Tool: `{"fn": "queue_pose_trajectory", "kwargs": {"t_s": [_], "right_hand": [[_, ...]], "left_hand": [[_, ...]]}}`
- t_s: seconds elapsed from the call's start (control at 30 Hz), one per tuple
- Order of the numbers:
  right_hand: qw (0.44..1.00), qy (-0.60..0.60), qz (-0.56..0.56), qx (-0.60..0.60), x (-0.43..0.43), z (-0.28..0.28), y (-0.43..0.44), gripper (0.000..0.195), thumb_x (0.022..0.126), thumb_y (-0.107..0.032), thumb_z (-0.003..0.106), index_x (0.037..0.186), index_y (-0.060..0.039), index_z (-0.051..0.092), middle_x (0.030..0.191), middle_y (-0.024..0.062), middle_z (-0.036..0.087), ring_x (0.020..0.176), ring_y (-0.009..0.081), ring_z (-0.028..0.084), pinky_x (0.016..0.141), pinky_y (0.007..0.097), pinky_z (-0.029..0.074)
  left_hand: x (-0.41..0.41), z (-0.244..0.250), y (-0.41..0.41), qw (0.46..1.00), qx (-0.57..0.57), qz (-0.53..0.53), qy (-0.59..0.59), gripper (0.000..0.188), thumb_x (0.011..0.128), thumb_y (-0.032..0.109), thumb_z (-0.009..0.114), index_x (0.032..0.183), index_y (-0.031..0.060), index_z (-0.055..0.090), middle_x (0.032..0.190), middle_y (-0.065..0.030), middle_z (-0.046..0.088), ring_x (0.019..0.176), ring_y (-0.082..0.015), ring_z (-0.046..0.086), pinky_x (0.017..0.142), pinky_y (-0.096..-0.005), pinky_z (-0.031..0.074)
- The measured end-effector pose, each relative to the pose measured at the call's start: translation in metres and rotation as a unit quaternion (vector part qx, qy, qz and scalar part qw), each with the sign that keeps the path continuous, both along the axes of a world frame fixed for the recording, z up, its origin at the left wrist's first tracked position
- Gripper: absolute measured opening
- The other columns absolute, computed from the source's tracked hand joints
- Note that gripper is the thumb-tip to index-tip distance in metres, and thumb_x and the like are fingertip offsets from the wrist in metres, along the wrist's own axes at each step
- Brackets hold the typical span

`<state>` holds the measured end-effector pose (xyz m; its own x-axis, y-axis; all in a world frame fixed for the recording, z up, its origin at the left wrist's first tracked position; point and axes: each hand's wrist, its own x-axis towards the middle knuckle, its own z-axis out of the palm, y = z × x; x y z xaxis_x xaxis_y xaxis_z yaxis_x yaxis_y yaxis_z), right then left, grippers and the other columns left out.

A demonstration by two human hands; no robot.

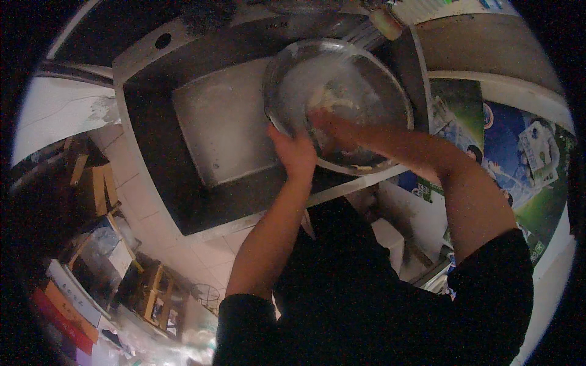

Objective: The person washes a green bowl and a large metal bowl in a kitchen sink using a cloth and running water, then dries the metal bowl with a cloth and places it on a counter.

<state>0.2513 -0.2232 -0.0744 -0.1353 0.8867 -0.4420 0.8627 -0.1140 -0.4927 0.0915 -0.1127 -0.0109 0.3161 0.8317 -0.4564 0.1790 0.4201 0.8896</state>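
Observation:
A large round metal bowl [387, 98] sits in the right part of a rectangular sink [151, 146] with dark walls and a pale bottom. My left hand [296, 153] holds the bowl's near left rim, thumb on the outside. Inside the bowl is my right hand [332, 130], blurred and partly in shadow, its fingers pointing left. Some pale yellowish matter [341, 100] lies just beyond those fingers; its kind is unclear. Whether the right fingers grip anything cannot be made out. A small pale scrap [363, 168] clings to the bowl's near rim.
At the sink's back right are a greyish metal fitting [361, 34] and a yellowish object [387, 23]. Printed blue and green panels [517, 137] stand to the right. Cardboard [103, 187] and stacked goods lie lower left, beside the tiled floor [137, 201].

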Motion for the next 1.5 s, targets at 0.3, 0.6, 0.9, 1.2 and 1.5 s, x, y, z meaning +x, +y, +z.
{"fn": "queue_pose_trajectory", "kwargs": {"t_s": [0.3,0.6,0.9,1.2,1.5], "right_hand": [[0.940,-0.342,-0.001,0.015,0.002,-0.055,0.039,0.068,0.078,-0.041,0.057,0.128,-0.0026,0.033,0.136,0.0210,0.020,0.127,0.0333,0.018,0.104,0.0406,0.015],[0.951,-0.178,-0.046,-0.249,0.036,-0.022,0.066,0.040,0.080,-0.025,0.048,0.116,-0.0087,0.049,0.120,0.0140,0.046,0.106,0.0330,0.046,0.093,0.0411,0.034],[0.952,-0.148,0.191,-0.190,0.059,-0.047,0.048,0.042,0.082,-0.037,0.044,0.112,-0.0100,0.053,0.117,0.0134,0.050,0.106,0.0311,0.047,0.089,0.0434,0.037],[0.988,-0.085,0.059,-0.117,0.040,-0.022,0.042,0.057,0.078,-0.047,0.047,0.118,-0.0078,0.045,0.121,0.0156,0.046,0.109,0.0317,0.044,0.090,0.0427,0.036],[0.996,-0.065,-0.013,-0.051,0.014,-0.053,0.034,0.065,0.074,-0.045,0.052,0.121,-0.0023,0.037,0.121,0.0179,0.044,0.110,0.0321,0.044,0.091,0.0410,0.036]], "left_hand": [[-0.002,-0.010,-0.003,0.999,0.030,-0.014,0.021,0.048,0.073,0.000,0.049,0.117,-0.0056,0.032,0.117,-0.0231,0.044,0.109,-0.0338,0.044,0.093,-0.0373,0.032],[-0.019,0.010,0.042,0.915,-0.200,-0.292,0.192,0.045,0.076,0.013,0.055,0.113,-0.0055,0.038,0.106,-0.0202,0.052,0.090,-0.0317,0.055,0.078,-0.0387,0.043],[0.007,-0.131,0.112,0.841,0.218,-0.484,0.108,0.032,0.075,0.027,0.056,0.092,-0.0003,0.060,0.080,-0.0155,0.062,0.075,-0.0252,0.059,0.066,-0.0361,0.046],[0.050,-0.142,0.089,0.945,-0.079,-0.312,0.054,0.038,0.069,0.028,0.061,0.097,0.0019,0.060,0.087,-0.0173,0.062,0.079,-0.0287,0.059,0.071,-0.0381,0.046],[0.053,-0.201,0.079,0.635,0.334,-0.668,0.198,0.037,0.068,0.013,0.058,0.103,0.0021,0.056,0.094,-0.0195,0.059,0.084,-0.0354,0.058,0.074,-0.0410,0.046]]}}
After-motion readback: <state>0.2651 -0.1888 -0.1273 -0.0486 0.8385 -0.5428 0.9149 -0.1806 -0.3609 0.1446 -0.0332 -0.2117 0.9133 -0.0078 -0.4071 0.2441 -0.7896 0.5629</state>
